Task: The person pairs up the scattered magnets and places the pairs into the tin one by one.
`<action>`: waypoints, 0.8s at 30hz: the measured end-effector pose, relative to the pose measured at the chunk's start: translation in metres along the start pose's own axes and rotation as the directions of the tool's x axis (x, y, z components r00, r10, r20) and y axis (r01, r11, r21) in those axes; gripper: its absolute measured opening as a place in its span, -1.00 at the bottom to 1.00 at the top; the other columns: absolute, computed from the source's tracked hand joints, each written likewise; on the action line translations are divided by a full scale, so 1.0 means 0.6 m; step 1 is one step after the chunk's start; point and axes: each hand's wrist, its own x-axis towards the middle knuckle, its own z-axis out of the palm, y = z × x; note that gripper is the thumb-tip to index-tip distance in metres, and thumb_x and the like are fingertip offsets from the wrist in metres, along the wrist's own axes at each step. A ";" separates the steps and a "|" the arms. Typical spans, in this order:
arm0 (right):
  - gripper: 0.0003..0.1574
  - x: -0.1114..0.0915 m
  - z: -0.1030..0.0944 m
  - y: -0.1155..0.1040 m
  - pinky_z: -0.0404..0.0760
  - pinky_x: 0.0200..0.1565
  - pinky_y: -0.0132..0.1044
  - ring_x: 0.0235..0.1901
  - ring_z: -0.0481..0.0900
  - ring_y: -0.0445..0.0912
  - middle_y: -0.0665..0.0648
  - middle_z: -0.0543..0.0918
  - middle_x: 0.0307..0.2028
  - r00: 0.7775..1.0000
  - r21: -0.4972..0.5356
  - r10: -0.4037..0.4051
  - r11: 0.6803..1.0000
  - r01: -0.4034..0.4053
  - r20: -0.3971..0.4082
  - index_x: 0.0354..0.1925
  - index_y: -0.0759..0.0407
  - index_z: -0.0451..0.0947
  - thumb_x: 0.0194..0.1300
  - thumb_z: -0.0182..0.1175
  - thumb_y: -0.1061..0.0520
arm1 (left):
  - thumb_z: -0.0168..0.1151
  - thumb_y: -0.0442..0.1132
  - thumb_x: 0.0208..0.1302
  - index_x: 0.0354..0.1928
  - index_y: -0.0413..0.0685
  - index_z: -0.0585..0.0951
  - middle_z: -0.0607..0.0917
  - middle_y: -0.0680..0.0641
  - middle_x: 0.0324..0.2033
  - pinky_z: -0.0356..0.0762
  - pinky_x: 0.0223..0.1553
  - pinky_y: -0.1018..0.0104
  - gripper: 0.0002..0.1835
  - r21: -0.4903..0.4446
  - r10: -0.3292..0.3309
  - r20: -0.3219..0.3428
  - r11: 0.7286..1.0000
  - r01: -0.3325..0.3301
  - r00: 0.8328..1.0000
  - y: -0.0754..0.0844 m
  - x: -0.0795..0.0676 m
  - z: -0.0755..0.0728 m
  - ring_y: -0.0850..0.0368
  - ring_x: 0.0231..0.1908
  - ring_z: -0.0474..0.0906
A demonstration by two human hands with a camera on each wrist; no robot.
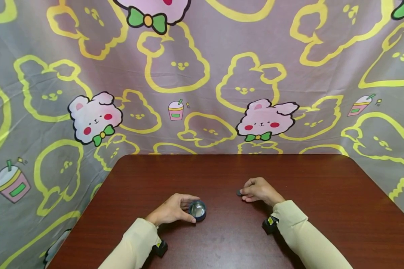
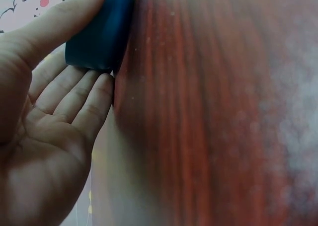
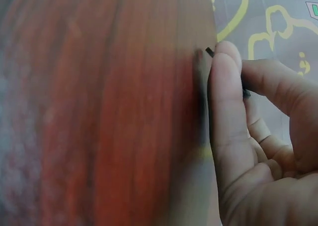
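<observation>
A small round tin (image 1: pixel 197 210), dark blue outside with a shiny, silvery inside, stands on the table left of centre. My left hand (image 1: pixel 174 209) holds it from the left, thumb at the near side and fingers at the far side. In the left wrist view, the tin's blue side wall (image 2: pixel 97 37) shows between thumb and fingers. Farther right, my right hand (image 1: pixel 260 192) pinches a small dark disc (image 1: pixel 239 192) between thumb and fingers, close to the tabletop. The right wrist view has that hand (image 3: pixel 248 151) hiding most of the disc; only dark edges show.
Both hands are over a reddish-brown wooden table (image 1: pixel 222 168). Behind it and at both sides hangs a grey cloth (image 1: pixel 202 67) with yellow outlines and cartoon faces. A black wrist camera (image 1: pixel 270 225) sits under the right sleeve, another (image 1: pixel 160 248) under the left.
</observation>
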 end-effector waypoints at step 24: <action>-0.78 -0.011 0.031 -0.022 0.66 -0.35 -0.15 -0.47 0.61 -0.05 0.19 0.64 -0.44 0.988 -0.006 -0.148 0.989 0.149 0.050 -0.27 0.47 0.56 0.11 0.29 0.32 | 0.51 -0.34 -0.13 0.17 -0.28 0.47 0.60 -0.12 0.01 0.45 0.07 0.23 -0.28 0.018 0.014 -0.001 1.000 -0.014 1.000 -0.003 0.000 0.000 0.01 0.08 0.48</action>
